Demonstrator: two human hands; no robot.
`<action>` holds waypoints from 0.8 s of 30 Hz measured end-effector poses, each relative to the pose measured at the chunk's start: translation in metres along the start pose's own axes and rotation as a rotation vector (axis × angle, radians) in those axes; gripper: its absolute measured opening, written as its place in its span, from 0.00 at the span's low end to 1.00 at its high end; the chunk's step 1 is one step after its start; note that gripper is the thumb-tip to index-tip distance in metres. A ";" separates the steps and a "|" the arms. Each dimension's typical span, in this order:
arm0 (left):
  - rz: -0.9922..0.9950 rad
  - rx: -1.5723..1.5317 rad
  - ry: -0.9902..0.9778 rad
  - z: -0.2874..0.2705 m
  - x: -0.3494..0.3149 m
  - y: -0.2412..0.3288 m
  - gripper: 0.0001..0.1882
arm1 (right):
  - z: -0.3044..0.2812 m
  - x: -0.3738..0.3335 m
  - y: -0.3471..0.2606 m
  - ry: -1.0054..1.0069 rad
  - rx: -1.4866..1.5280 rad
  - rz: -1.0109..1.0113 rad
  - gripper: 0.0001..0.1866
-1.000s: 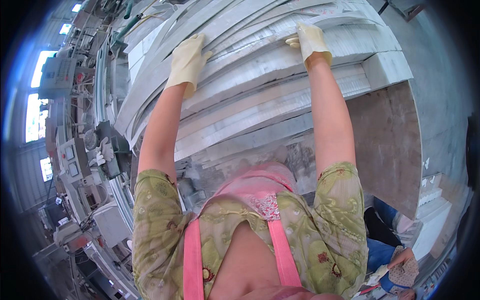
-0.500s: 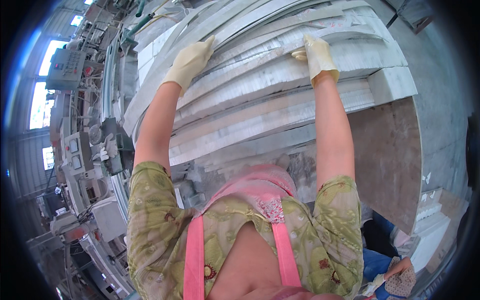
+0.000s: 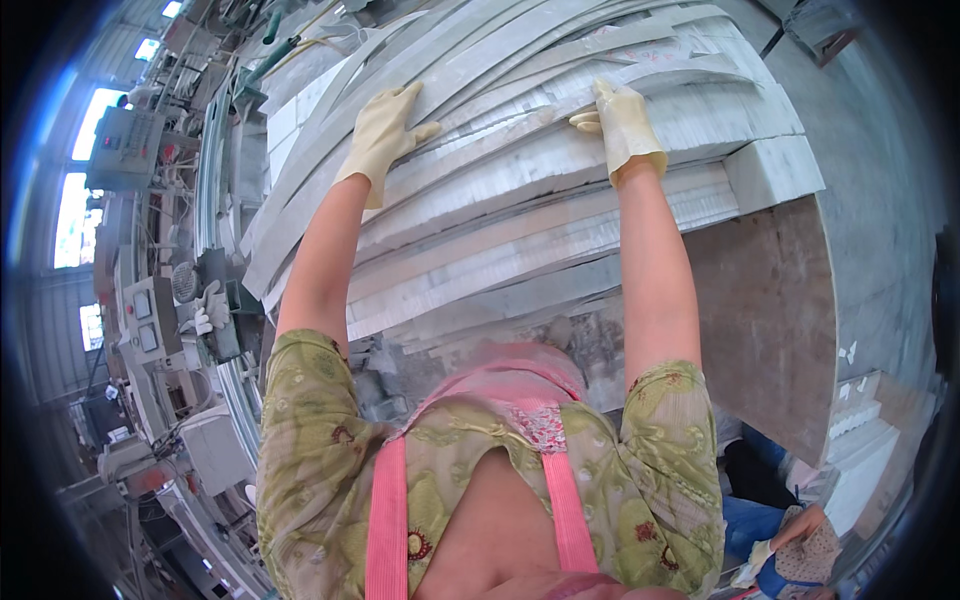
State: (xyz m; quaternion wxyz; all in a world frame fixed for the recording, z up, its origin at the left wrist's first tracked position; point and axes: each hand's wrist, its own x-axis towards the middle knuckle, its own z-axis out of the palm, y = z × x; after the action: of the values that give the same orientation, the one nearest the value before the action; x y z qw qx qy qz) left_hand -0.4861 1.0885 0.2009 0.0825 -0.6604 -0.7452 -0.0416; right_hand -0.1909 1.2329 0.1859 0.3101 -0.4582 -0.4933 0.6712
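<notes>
Long, thin grey-white strips (image 3: 500, 48), stone by their look, curve across a stack of pale, layered slabs or bars (image 3: 560, 165). My left hand (image 3: 385, 130), in a cream rubber glove, rests over the strips on the left, thumb and forefinger spread apart. What its other fingers touch is hidden. My right hand (image 3: 626, 122), gloved alike, is at the stack's upper right. A narrow strip (image 3: 510, 133) slanting up from the left runs between its thumb and fingers.
A brown board (image 3: 765, 310) lies right of the stack, with a white block (image 3: 775, 170) at its corner. Machinery with a control box (image 3: 125, 145) and metal rails lines the left. White gloves (image 3: 208, 308) hang there. Another person's arm (image 3: 790, 530) shows at lower right.
My left hand has moved slightly down, and its thumb has spread from the fingers. My right hand has shifted slightly left and down, still at the narrow strip.
</notes>
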 end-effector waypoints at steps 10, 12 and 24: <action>-0.055 -0.027 -0.190 -0.016 0.003 0.000 0.24 | 0.001 0.000 -0.004 0.007 -0.078 0.032 0.20; 0.106 0.120 -0.026 -0.019 0.005 0.009 0.25 | 0.001 0.000 -0.003 0.019 -0.106 0.006 0.20; 0.231 0.014 0.056 0.014 0.130 0.121 0.24 | -0.001 0.012 0.006 0.016 -0.048 -0.061 0.23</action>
State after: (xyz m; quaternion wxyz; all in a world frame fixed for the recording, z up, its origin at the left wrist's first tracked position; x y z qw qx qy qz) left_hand -0.3822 1.2327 0.2046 0.1124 -0.7398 -0.6618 -0.0450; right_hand -0.1944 1.2413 0.1767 0.3232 -0.4559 -0.5205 0.6456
